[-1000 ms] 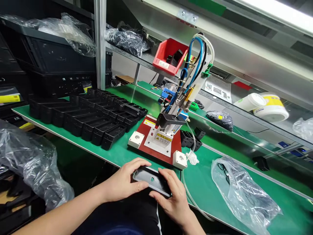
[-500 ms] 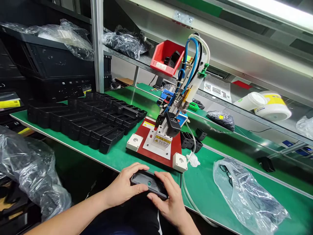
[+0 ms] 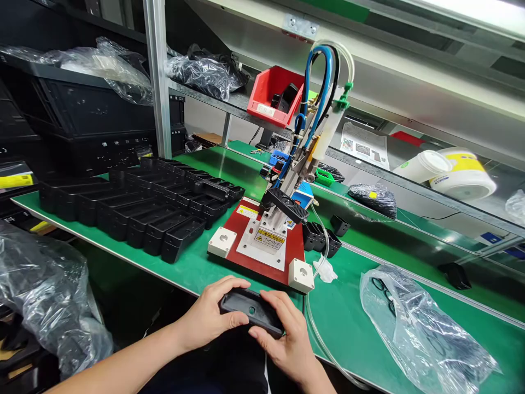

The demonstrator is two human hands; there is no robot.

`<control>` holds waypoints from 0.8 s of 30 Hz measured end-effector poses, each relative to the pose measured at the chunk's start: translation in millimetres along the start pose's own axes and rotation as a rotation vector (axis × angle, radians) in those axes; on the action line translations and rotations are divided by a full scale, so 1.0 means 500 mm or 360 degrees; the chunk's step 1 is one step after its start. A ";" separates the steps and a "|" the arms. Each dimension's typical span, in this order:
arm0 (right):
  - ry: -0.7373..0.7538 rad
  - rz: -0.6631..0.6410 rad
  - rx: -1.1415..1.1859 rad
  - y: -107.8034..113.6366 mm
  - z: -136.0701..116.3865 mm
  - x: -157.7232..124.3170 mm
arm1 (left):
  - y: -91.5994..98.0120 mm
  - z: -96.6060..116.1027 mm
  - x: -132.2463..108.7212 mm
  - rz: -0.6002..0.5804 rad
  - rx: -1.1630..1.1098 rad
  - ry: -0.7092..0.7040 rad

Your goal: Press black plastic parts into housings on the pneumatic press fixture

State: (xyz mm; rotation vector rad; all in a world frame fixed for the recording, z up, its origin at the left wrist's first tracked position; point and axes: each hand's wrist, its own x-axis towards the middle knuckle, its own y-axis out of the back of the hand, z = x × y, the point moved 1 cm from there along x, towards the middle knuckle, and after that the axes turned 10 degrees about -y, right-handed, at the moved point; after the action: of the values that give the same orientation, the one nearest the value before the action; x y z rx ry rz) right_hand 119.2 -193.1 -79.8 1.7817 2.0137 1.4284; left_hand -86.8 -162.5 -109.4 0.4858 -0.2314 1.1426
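Just beyond my lap, at the front edge of the bench, both hands hold one long black plastic housing (image 3: 262, 313) with a hollow inside and a round hole in its floor. My left hand (image 3: 213, 312) grips its left end, thumb inside the hollow. At the other end, my right hand (image 3: 285, 328) closes around it, thumb along the near edge. Behind them stands a pneumatic dispensing machine (image 3: 315, 148) on a red base (image 3: 229, 241). A second black housing (image 3: 287, 203) sits on its fixture, tilted, apart from my hands.
Rows of black housings (image 3: 135, 213) cover the green bench (image 3: 197, 268) at left. White button boxes (image 3: 301, 275) flank the red base. Small black blocks (image 3: 315, 236) stand behind it, and a clear bag (image 3: 426, 328) lies right. A red bin (image 3: 268, 109) sits above.
The housing on the machine has turned from end-on to lengthwise. The dispensing syringe with its hoses has risen. My hands keep the same grip on their housing.
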 end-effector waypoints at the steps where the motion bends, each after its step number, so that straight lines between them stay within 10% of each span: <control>1: 0.0026 0.0034 -0.0009 0.008 0.000 0.008 | 0.002 0.004 0.010 0.0008 0.0021 -0.0068; 10: 0.0230 0.0725 -0.0250 0.132 0.003 0.234 | 0.073 0.092 0.309 0.0311 0.0376 -0.0834; 15: 0.0038 0.0882 -0.0392 0.150 0.042 0.353 | 0.099 0.075 0.474 0.0396 0.0397 -0.0748; 24: -0.0035 0.0959 -0.0431 0.109 0.052 0.362 | 0.078 0.015 0.505 0.0457 0.0004 -0.0570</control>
State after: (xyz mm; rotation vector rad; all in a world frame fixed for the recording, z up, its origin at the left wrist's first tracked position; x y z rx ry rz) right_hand 118.4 -37.3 30.3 2.3584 1.2284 1.7024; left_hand -19.2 52.0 12.5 0.6740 -0.6264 1.3299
